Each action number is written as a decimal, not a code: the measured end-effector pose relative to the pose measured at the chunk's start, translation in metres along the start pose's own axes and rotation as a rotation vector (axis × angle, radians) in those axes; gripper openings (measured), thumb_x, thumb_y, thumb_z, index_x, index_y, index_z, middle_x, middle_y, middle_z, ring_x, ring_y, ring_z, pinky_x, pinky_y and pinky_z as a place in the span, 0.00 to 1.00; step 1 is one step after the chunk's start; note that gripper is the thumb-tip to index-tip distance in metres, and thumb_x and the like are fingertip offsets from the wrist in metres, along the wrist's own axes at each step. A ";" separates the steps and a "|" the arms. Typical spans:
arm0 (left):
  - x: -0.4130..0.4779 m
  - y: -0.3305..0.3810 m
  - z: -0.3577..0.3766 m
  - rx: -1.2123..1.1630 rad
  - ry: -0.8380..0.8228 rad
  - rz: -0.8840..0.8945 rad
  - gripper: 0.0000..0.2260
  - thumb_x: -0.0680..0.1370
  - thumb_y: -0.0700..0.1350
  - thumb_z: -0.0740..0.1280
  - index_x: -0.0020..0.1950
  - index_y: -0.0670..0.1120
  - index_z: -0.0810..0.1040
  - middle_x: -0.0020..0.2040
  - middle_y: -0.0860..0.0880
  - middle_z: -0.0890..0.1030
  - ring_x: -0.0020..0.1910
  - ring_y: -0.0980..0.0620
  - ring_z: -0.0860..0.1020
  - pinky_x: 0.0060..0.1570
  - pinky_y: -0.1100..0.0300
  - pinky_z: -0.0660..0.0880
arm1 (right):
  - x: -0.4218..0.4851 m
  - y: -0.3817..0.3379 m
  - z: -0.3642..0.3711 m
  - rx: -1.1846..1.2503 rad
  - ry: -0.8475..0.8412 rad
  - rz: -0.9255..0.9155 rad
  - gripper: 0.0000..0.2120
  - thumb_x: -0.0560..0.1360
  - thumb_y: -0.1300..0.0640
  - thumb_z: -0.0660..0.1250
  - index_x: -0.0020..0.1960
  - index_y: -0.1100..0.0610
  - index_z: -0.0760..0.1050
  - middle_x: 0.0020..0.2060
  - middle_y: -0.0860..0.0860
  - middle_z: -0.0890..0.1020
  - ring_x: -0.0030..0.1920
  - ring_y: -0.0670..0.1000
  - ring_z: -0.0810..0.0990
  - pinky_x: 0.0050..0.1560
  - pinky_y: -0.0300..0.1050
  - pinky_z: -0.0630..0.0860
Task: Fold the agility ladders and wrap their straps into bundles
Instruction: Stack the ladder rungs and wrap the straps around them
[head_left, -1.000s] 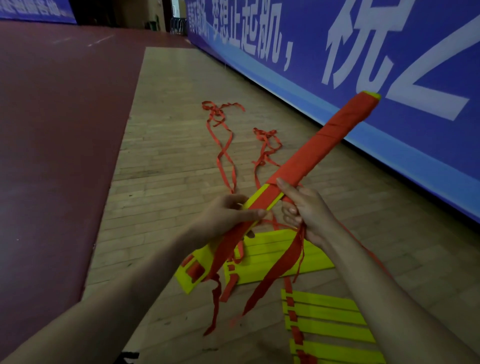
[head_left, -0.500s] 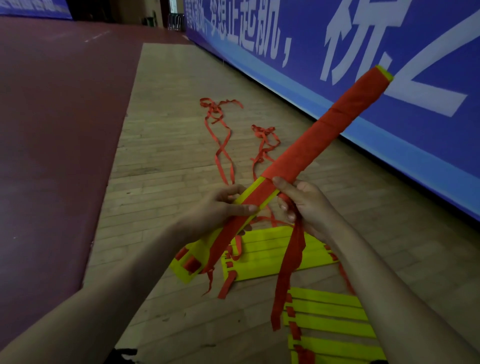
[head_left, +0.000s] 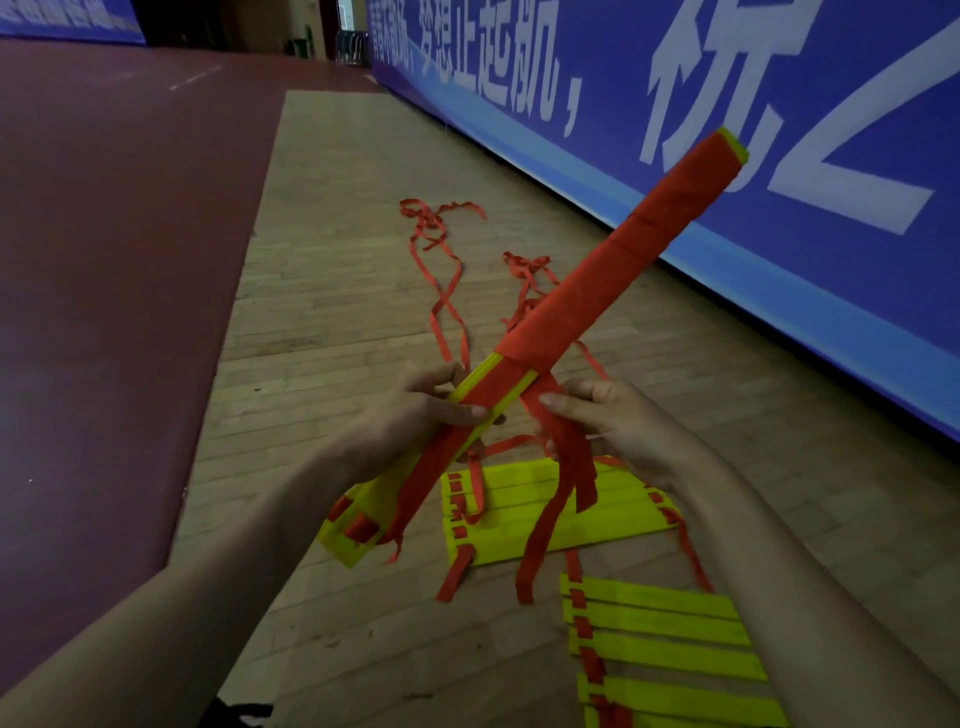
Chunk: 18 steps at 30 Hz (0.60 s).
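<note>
The left hand (head_left: 415, 418) is gripping the lower half of the folded ladder (head_left: 597, 301), fingers curled round it, tilting it up toward the blue banner (head_left: 857, 291) above the wooden floor (head_left: 322, 322). The right hand (head_left: 623, 426) is pinching its loose red strap (head_left: 571, 467). Two flat ladders (head_left: 545, 519) are lying underneath, by the floor's near edge.

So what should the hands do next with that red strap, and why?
Probably the right hand should pull the loose red strap snug and pass it around the folded ladder bundle, just below the last wrap. The upper stretch is already red, but yellow still shows by the left hand, which grips it, and strap ends dangle.
</note>
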<state>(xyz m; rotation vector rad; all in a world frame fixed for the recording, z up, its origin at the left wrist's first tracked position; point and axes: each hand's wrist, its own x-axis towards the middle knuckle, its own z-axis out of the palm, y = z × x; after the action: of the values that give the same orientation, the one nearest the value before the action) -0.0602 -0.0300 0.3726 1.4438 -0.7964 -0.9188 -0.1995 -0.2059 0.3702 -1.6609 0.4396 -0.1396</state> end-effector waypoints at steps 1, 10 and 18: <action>0.000 0.000 0.000 -0.001 0.002 -0.002 0.08 0.75 0.34 0.67 0.52 0.39 0.72 0.39 0.47 0.84 0.35 0.48 0.82 0.35 0.57 0.80 | 0.000 0.000 0.001 0.011 -0.004 0.004 0.03 0.77 0.55 0.66 0.46 0.53 0.78 0.32 0.50 0.84 0.30 0.47 0.82 0.37 0.43 0.78; 0.001 0.000 0.002 -0.016 0.065 -0.015 0.08 0.76 0.34 0.67 0.54 0.38 0.72 0.37 0.48 0.84 0.33 0.49 0.82 0.32 0.59 0.79 | 0.003 0.001 0.004 -0.018 0.120 -0.121 0.10 0.72 0.61 0.73 0.41 0.62 0.71 0.25 0.55 0.81 0.20 0.49 0.77 0.21 0.37 0.73; 0.001 0.002 0.003 -0.018 0.101 -0.018 0.06 0.76 0.33 0.67 0.50 0.39 0.72 0.37 0.48 0.84 0.32 0.48 0.81 0.30 0.60 0.78 | 0.002 0.005 0.008 0.018 0.094 -0.103 0.05 0.76 0.61 0.67 0.43 0.61 0.78 0.27 0.54 0.82 0.26 0.50 0.81 0.29 0.41 0.77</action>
<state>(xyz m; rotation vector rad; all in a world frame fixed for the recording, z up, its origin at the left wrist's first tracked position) -0.0624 -0.0328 0.3743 1.4720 -0.7000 -0.8579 -0.1956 -0.1992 0.3640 -1.6646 0.4226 -0.2975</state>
